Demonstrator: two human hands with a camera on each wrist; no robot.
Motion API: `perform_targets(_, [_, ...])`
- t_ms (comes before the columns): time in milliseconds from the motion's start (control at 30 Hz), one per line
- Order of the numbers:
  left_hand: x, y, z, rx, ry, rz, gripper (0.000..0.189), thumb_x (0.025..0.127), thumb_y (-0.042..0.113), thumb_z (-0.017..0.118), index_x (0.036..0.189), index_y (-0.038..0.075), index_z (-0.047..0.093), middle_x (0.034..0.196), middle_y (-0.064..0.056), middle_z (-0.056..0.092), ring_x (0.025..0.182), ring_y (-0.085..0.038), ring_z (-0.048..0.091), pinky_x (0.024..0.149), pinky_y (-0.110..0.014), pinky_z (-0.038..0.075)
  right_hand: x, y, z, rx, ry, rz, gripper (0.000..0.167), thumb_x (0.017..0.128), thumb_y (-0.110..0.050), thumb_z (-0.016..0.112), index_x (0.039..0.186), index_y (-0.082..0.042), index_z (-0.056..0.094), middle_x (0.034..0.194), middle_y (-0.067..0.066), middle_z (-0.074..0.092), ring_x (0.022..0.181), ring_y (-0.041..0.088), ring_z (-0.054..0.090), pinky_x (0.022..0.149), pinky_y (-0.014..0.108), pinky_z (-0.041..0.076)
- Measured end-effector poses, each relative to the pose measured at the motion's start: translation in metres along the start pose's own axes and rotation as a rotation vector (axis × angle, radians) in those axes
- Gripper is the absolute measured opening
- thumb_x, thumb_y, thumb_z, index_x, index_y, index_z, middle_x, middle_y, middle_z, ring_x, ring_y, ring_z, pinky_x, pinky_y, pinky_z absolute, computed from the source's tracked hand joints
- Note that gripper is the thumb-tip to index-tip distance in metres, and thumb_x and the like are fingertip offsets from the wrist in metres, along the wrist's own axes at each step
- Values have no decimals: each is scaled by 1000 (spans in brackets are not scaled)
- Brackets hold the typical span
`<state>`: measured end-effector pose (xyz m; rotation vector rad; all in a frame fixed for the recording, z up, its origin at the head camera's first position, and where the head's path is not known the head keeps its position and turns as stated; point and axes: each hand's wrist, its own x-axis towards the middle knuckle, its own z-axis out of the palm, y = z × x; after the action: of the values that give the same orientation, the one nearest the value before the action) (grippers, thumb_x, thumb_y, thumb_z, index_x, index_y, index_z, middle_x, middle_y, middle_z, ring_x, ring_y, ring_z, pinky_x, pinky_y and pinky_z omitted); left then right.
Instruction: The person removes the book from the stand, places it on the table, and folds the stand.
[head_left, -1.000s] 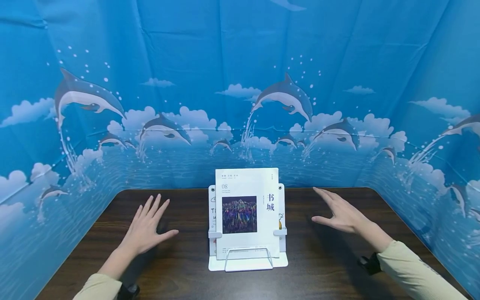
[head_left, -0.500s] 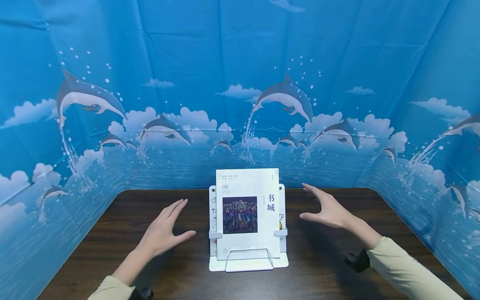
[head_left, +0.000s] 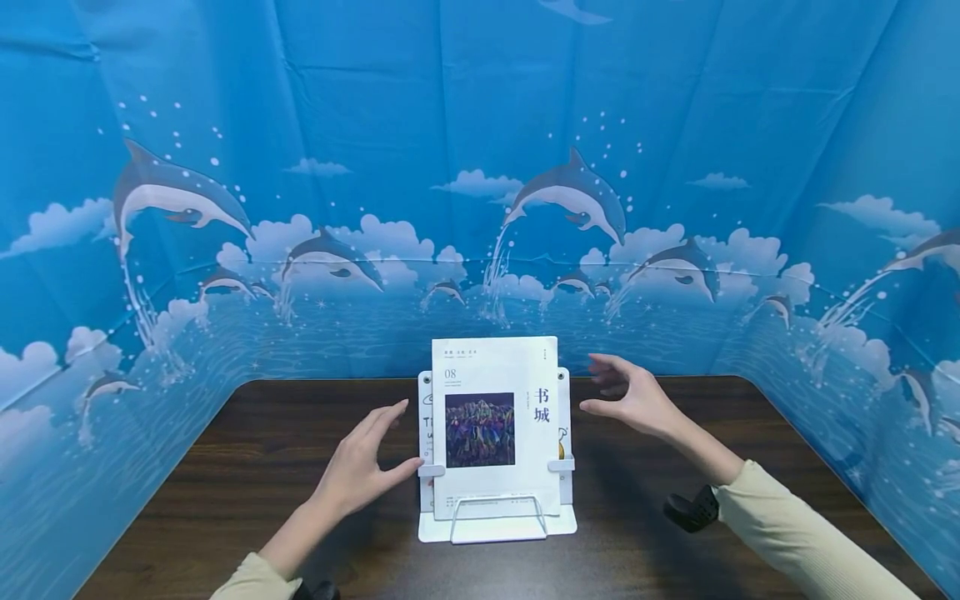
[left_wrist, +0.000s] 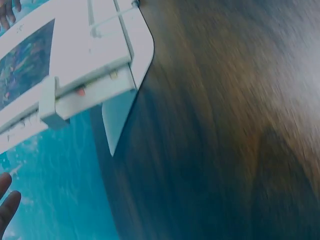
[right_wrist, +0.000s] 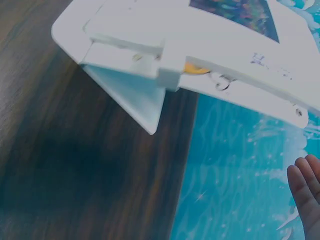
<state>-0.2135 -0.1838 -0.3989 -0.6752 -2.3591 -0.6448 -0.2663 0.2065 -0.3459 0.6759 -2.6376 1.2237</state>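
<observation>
A white book (head_left: 495, 483) with a dark square picture on its cover stands upright on a white book stand (head_left: 495, 529) in the head view. Clips at the stand's sides and a wire loop in front keep the book in place. My left hand (head_left: 356, 467) is just left of the stand, thumb tip right at the left clip (head_left: 431, 471). To the right, my right hand (head_left: 637, 400) is apart from the stand, fingers bent loosely toward the book. Neither hand holds anything. Both wrist views show the stand's side clips and triangular supports, with only a few fingertips at the frame edges.
The stand is on a dark wood-grain table (head_left: 637, 550). A blue curtain (head_left: 390, 150) printed with dolphins and clouds surrounds the table's back and sides. Black devices are strapped at both wrists, the right one (head_left: 692, 508) showing more fully.
Both hands have moved inward, left hand to the right and right hand to the left, closing in on the stand. Their spread fingers have drawn together. Book and stand remain in place.
</observation>
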Motion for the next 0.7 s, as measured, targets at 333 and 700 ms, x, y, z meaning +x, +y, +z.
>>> perform_targets(333, [6,16,13,-142,43,-95,61,73,18,75,127,5,48,111,-8,57,89,-14,57,71,-31,53,15,-21,3,91,17,-5,66,77,-21,72,133,-1,42,118,19,55,98,31,57,79,37,51])
perform_targets(700, [6,30,29,-255,83,-238,56,72,11,76,122,1,52,107,-9,58,86,-16,57,68,-29,53,29,-30,14,151,18,7,66,76,-17,72,132,1,42,116,19,54,99,29,56,80,37,51])
